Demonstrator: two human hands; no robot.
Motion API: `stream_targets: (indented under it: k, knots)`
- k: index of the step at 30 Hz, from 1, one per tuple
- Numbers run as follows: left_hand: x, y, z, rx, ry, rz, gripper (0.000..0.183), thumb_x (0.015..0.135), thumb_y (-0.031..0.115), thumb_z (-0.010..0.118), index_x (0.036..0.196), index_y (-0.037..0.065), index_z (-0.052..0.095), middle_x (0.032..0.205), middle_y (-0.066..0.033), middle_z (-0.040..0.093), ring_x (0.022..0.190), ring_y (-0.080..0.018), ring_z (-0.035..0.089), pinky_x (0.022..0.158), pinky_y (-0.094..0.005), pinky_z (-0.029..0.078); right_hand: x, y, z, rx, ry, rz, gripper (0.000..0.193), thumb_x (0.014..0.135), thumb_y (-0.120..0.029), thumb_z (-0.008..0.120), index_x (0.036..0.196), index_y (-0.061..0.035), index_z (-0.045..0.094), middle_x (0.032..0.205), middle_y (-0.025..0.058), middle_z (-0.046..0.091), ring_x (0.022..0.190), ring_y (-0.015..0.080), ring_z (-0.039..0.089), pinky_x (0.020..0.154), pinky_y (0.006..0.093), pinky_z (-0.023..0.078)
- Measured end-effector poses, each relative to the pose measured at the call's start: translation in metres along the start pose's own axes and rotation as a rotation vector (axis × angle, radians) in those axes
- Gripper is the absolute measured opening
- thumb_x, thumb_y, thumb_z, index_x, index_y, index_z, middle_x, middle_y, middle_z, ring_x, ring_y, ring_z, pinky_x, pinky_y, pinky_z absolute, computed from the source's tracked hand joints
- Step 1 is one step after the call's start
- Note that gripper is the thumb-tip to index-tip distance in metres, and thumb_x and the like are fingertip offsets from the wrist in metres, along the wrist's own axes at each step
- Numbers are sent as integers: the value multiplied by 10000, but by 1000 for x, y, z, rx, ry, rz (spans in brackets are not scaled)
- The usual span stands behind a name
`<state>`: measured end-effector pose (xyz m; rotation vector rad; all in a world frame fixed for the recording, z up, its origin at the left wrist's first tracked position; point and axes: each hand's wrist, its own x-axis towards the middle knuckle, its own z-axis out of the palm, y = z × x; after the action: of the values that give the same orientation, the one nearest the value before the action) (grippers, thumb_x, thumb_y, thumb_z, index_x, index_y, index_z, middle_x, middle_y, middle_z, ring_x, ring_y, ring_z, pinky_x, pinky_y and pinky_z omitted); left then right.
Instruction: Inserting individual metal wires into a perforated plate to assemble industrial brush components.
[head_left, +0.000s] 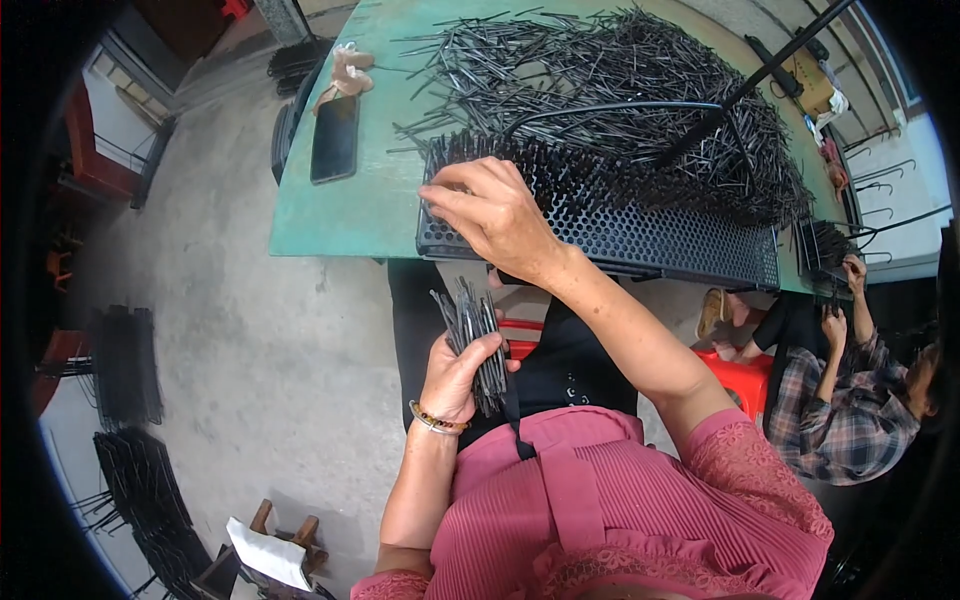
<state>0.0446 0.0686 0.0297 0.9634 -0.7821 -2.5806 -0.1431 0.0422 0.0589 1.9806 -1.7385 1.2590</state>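
Note:
My left hand (453,378) is wrapped round a bundle of thin dark rods (468,322), held in front of my lap below the table edge. Over the left end of a black perforated rack (650,235), my right hand (495,212) has its fingertips pinched together. Whatever they hold, if anything, is too small to make out. Many short dark rods (590,180) stand upright in the rack's holes towards its far side, while the holes along the near side show bare.
A large heap of loose dark rods (640,70) covers the green table (330,225) behind the rack. A phone (335,140) and pale gloves (350,72) lie at left. A black bar (755,85) slants over the heap. At right, another person (850,400) works at a similar rack (828,245).

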Motion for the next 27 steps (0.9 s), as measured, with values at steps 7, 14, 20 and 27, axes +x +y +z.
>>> stream_targets:
  k: [7,14,20,27]
  knots:
    - [2,1,-1,0,1,61,160,853,59,635,991,4,576,845,-48,614,710,-132,612,632,-304,580,7,-6,0,-83,-58,32,194,773,-74,669,965,-42,665,917,62,602,860,229,546,752,352,382]
    - [-1,6,1,-49,37,117,167,856,73,639,996,5,579,851,-66,631,701,-160,636,638,-294,568,8,-11,-5,-82,-41,42,188,769,-74,676,952,-31,666,932,78,605,865,245,549,778,366,407]
    - [-1,9,-1,-93,52,199,211,854,62,636,1048,1,578,874,-69,632,718,-181,650,654,-301,571,-7,-30,-33,359,-339,402,195,803,-152,684,889,23,684,814,113,631,670,192,595,612,306,475]
    - [1,8,7,-50,44,206,240,854,67,646,1072,-4,574,918,-74,644,741,-189,662,665,-295,566,-28,-33,-39,770,-507,911,221,810,-170,713,855,47,698,713,34,647,676,61,568,607,219,458]
